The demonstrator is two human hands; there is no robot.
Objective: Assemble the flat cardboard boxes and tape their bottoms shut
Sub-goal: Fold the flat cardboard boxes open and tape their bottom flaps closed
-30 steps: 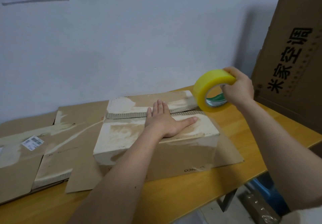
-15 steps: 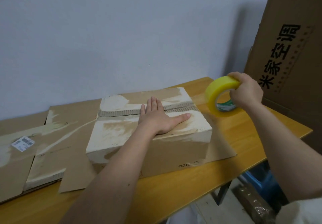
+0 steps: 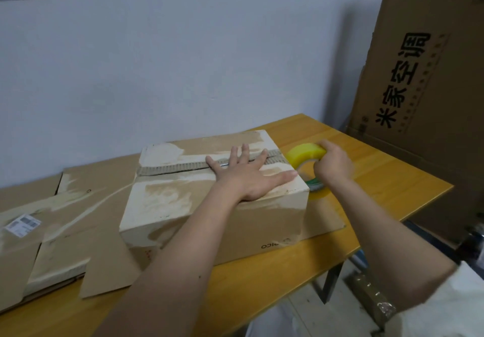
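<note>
Box [image 3: 209,205] sits bottom-up on the wooden table [image 3: 379,179], roughly mid-frame, its two flaps folded in and meeting at a seam [image 3: 178,170] that runs L to R across the top. Corrugated edge shows along that seam, slight gap between the flaps. Box surface is scuffed, pale patches where old tape was torn off.

Left hand [image 3: 246,176] lies flat on top of the box, fingers straight and spread, palm down over the R part of the seam, thumb pointing toward the box's R edge. It presses, grasps nothing.

Right hand [image 3: 334,162] is at the box's R end, fingers curled round the yellow tape roll [image 3: 305,154], grasping it. Roll is held right against the top R corner of the box, by the end of the seam, tilted, w/ its green core label showing underneath. Hand and roll are a bit blurred, so can't tell whether the tape end is stuck to the cardboard.

A loose flap of the box [image 3: 324,218] lies out flat on the table under the R hand. To the L, flattened boxes [image 3: 65,218] lie stacked on the table, one w/ a white barcode label [image 3: 23,224]. Tall brown carton [image 3: 424,87] w/ black printed characters stands beyond the table's R side. Plain pale wall [image 3: 183,61] behind it all. Bit of white sleeve [image 3: 445,308] at bottom R.
</note>
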